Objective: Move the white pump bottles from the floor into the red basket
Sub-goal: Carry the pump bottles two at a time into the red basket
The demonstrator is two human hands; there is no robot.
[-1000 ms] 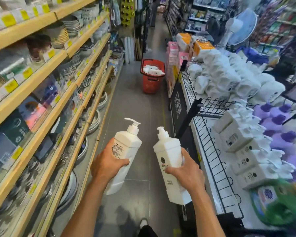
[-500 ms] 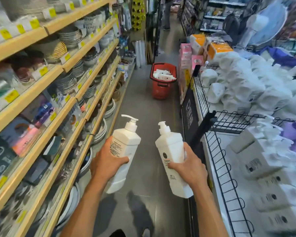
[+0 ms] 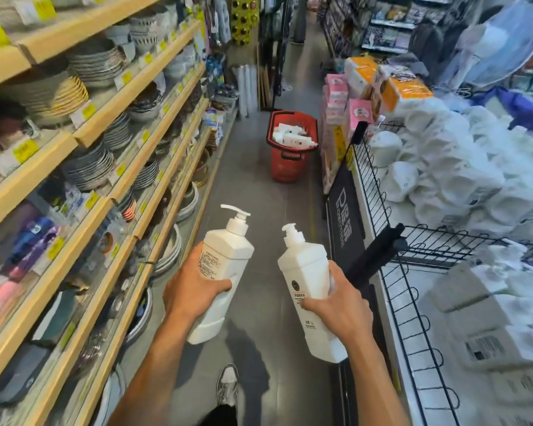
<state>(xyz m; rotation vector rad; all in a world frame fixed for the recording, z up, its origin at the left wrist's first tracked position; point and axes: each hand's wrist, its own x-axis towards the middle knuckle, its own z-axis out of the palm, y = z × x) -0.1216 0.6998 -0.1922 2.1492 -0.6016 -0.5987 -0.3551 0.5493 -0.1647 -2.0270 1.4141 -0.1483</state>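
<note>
Carrying one white pump bottle apiece: left hand (image 3: 191, 292) curls round the left-hand bottle (image 3: 226, 256) mid-body, right hand (image 3: 342, 307) clutches the right-hand bottle (image 3: 308, 272) the same way. Both long axes point up and forward, pumps leading. Red basket (image 3: 285, 169) stands on the aisle floor (image 3: 253, 204) straight ahead, well apart, white bottles (image 3: 290, 139) already inside; right hand looks marginally nearer. Both hands reach forward, roughly parallel.

Bare forearms (image 3: 154, 361) — grey-white sneaker (image 3: 227, 384), dark trouser leg (image 3: 220, 416).
</note>
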